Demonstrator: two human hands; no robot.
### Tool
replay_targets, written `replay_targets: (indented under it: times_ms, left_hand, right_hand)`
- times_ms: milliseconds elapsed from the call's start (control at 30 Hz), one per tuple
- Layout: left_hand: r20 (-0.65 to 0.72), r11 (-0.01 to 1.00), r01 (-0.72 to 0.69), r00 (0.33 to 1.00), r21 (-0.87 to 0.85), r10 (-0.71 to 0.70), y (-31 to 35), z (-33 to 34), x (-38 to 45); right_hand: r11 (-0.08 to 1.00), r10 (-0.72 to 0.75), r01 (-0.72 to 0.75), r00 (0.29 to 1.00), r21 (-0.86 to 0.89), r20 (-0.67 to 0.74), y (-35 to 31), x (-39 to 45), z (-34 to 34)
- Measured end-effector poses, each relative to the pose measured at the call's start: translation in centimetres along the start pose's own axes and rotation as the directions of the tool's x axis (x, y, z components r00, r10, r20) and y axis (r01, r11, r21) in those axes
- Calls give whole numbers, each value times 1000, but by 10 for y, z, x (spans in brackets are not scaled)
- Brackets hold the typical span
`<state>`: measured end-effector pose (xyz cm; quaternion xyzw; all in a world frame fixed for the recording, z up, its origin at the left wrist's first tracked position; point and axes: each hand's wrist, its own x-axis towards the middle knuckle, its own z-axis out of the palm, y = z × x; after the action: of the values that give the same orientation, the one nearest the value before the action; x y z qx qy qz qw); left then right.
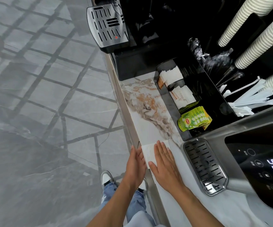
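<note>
A folded white cloth or paper towel [148,153] lies flat on the marble counter [148,126] near its front edge. My right hand [164,163] presses down on it with straight, spread fingers. At the counter's edge my left hand [136,166] stands on its side, its fingers touching the cloth's left edge.
A drinks machine with a metal drip tray [204,166] and a lit display stands to the right. A black organiser behind holds green tea bags [194,120], white sachets [181,97], straws and stacked paper cups [247,18]. A coffee machine's drip tray [108,25] is farther back. Grey tiled floor lies left.
</note>
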<state>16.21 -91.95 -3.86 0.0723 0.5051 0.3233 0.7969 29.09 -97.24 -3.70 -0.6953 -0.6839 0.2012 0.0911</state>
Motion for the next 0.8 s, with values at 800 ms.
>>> replay_targets:
  times_ms: [800]
  left_hand:
    - [70,968,142,989,-207,-130,0,-21,13]
  right_hand:
    - [999,-27,28,999,22,-42,-11,4,18]
